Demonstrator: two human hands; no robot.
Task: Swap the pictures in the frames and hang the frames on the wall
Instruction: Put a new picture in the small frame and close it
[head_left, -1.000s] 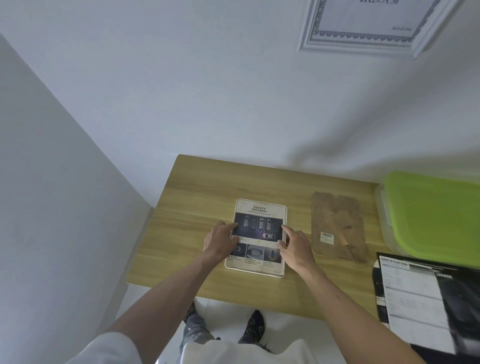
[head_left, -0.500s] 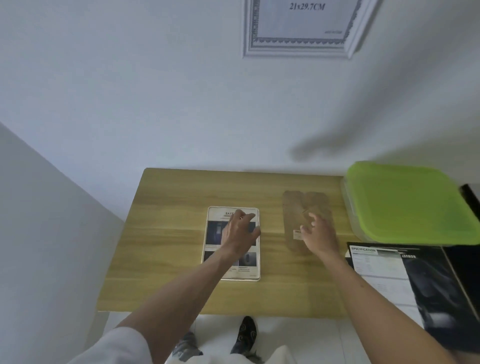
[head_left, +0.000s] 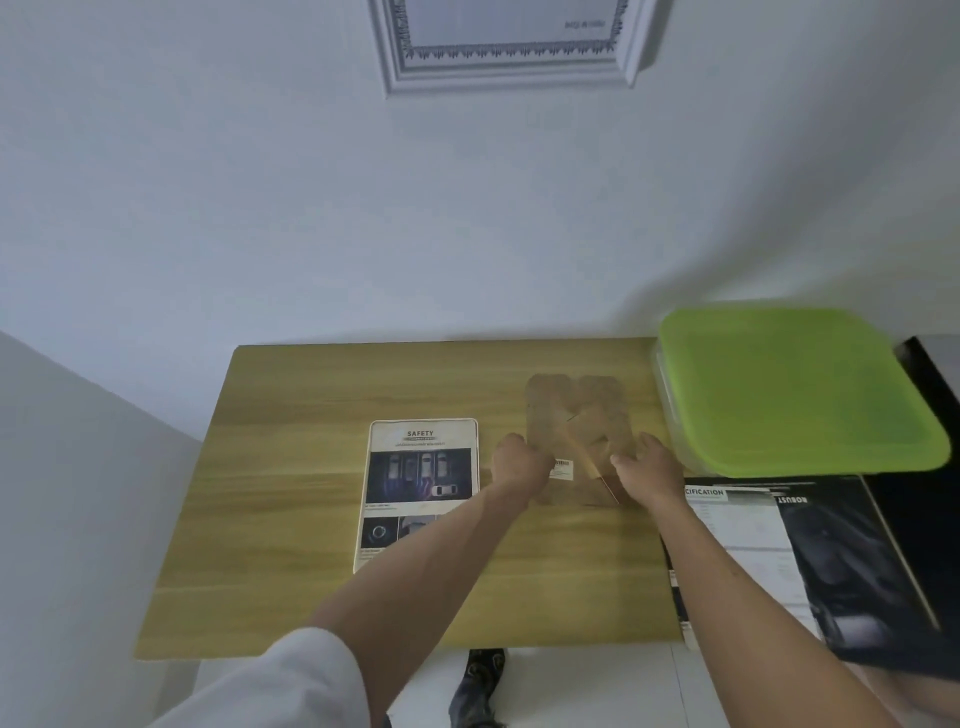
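Note:
A small white frame holding a "SAFETY" car picture lies flat on the wooden table. To its right lies a brown frame backing board with a stand flap and a white sticker. My left hand grips the board's left edge and my right hand holds its right edge. A white ornate frame hangs on the wall above. A black "SPECIFICATION" car sheet lies at the table's right end.
A clear box with a green lid stands at the table's back right, close to the backing board. A grey wall runs along the left. My feet show on the floor below the table's front edge.
Both hands left the SAFETY frame and moved right onto the brown backing board. The view swung right and the wall frame shifted toward the middle.

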